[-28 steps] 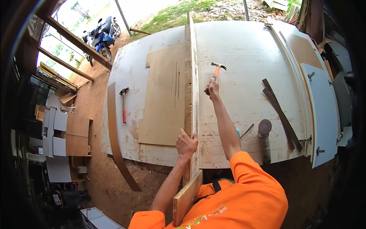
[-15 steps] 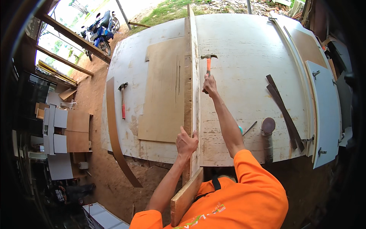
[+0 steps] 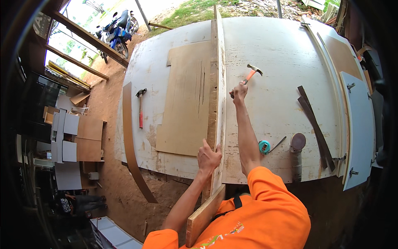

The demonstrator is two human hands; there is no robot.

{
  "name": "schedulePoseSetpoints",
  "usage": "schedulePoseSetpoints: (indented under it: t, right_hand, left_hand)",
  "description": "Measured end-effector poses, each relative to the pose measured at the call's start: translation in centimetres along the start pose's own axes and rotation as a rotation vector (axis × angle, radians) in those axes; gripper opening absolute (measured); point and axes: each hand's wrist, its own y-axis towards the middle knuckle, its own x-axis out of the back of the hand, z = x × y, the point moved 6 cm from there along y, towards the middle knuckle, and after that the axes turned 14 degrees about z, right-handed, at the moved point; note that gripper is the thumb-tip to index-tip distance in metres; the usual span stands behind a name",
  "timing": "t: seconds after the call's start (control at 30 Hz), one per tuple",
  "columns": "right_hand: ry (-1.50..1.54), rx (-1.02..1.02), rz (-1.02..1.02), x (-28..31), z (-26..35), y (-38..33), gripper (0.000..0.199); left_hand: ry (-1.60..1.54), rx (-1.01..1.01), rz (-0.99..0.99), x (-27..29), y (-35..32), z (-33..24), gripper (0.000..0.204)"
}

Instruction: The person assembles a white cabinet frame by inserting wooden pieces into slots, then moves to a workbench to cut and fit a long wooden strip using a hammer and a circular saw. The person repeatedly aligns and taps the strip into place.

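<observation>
My right hand (image 3: 239,92) is closed round the handle of a claw hammer (image 3: 251,75). The hammer's head is up and tilted to the right, apart from the board. A long wooden board (image 3: 221,79) stands on edge across the white worktable, running away from me. My left hand (image 3: 208,159) grips this board near its close end, thumb on the right side and fingers on the left. A short wooden piece (image 3: 205,216) sits across the board's near end, against my body.
On the left lie a second hammer (image 3: 140,108), a brown sheet (image 3: 182,99) and a curved brown strip (image 3: 132,145). To the right are a teal tape measure (image 3: 264,147), a cylindrical container (image 3: 297,143), dark strips (image 3: 314,124) and a white hinged panel (image 3: 357,128). A person (image 3: 83,203) is at the lower left.
The hammer in my right hand has swung to the right, away from the board. My right forearm has shifted and uncovered the tape measure. The left hand keeps its hold.
</observation>
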Motion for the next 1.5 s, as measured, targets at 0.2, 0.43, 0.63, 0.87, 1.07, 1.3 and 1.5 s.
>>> schedulePoseSetpoints:
  t: [0.2, 0.43, 0.63, 0.87, 1.07, 1.3, 1.5]
  right_hand:
    - [-0.261, -0.083, 0.286, -2.7, 1.1, -0.8, 0.031]
    - [0.005, 0.022, -0.263, 0.1, 3.1, -1.7, 0.029]
    - [0.045, -0.120, 0.152, -2.6, -1.4, -3.6, 0.031]
    - [0.189, -0.109, 0.013, -3.6, -0.4, -4.3, 0.031]
    - [-0.180, -0.168, 0.242, -4.7, 0.8, -4.6, 0.032]
    - [0.078, -0.094, -0.087, -1.4, -0.1, -4.4, 0.031]
    - [-0.031, -0.113, 0.277, -3.8, 0.3, -3.7, 0.026]
  left_hand:
    - [-0.065, 0.054, 0.088, -0.6, 0.4, 0.4, 0.072]
    - [-0.016, 0.035, 0.026, 0.2, 0.1, 0.3, 0.071]
    - [-0.067, 0.062, 0.066, -0.3, 0.3, 0.6, 0.075]
    - [-0.046, 0.033, 0.027, 0.1, 0.4, 0.4, 0.070]
    - [-0.032, 0.034, 0.034, 0.2, 0.3, 0.4, 0.072]
    - [-0.085, 0.067, 0.087, 0.1, 0.5, 0.6, 0.074]
    - [-0.133, 0.054, 0.119, -0.3, 0.9, 1.0, 0.074]
